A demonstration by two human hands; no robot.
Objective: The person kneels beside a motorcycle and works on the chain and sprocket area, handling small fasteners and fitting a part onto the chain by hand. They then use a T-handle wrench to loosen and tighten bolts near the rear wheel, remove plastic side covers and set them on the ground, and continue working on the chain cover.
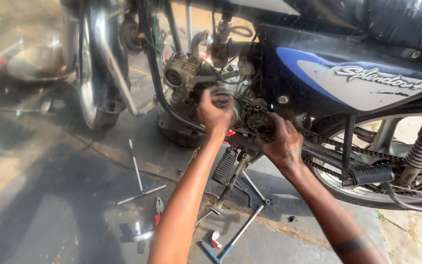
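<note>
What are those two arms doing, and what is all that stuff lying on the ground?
This one picture comes from a camera worn on a person's head, so you look down along their own arms. In front of them stands a motorcycle with its side cover off, so you can see the engine and the drive chain. The left hand is curled around a round metal part on the engine's side. The right hand presses against the little toothed wheel where the chain starts. Whether it grips anything is hard to tell. On the pavement lie tools: a T-shaped wrench, red-handled pliers and a blue-handled tool. A metal bowl sits farther back.
</note>
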